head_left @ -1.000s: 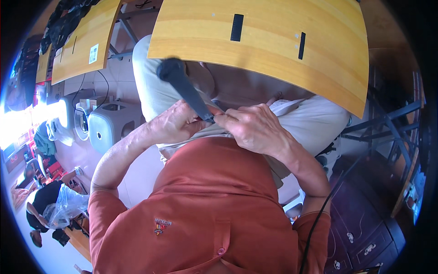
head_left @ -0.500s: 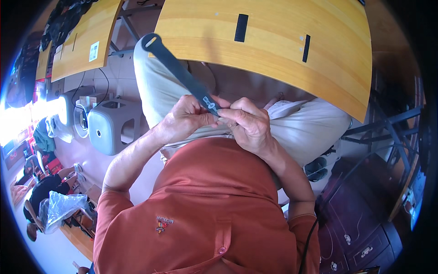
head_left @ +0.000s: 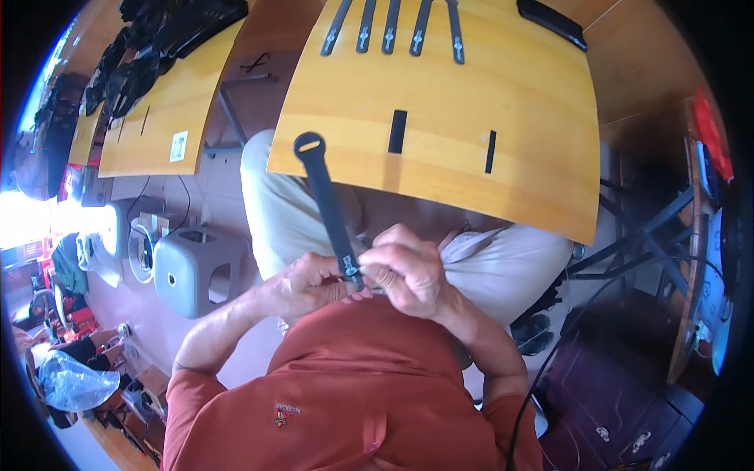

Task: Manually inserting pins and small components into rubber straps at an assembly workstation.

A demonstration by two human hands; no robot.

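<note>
A long dark strap (head_left: 329,208) with a rounded, slotted end points up and away from my lap, tilted toward the left. It looks like a hook-and-loop strap and bears small pale print near its lower end. That lower end is pinched between the thumb and fingers of my left hand (head_left: 310,284). My right hand (head_left: 410,273) is closed right beside the print, thumb against bent forefinger. Whatever its fingertips hold there is too small or too hidden to name.
Several similar straps (head_left: 389,31) lie in a row on the far part of the wooden table (head_left: 345,102). Two black strips (head_left: 398,132) sit nearer its front edge, and a black case (head_left: 552,23) at its far right. A grey stool (head_left: 184,271) stands to my left.
The strap has swung more upright, and my right fingers have shifted up beside its printed end. My view has tilted up, bringing the row of straps on the table into sight.
</note>
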